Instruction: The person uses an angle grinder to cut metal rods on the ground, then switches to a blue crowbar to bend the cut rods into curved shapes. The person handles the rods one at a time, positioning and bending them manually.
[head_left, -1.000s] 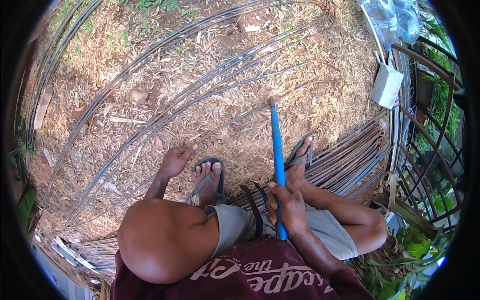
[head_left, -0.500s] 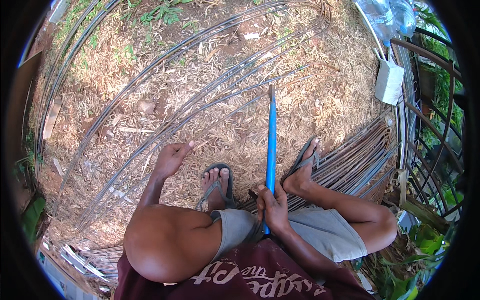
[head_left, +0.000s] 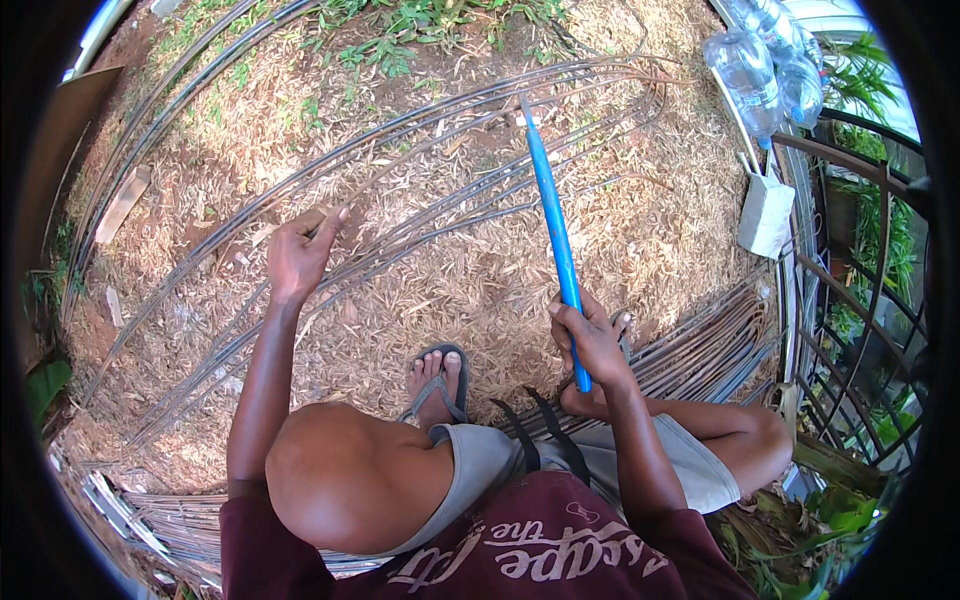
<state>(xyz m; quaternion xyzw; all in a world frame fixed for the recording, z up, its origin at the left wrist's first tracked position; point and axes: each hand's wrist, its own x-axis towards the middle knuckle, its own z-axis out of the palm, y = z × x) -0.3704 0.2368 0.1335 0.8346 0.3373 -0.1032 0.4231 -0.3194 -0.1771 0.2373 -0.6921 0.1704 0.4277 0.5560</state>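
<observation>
The right hand (head_left: 590,340) is wrapped round the near end of the blue bar (head_left: 548,210), right of the middle. It looks hard and a bit heavy; that end seems best to grip. The left hand (head_left: 298,260) pinches a thin rod (head_left: 440,135), probably springy.

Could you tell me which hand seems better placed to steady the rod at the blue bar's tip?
Probably the left hand: it appears to pinch that rod, whereas the right hand is wrapped around the blue bar.
</observation>
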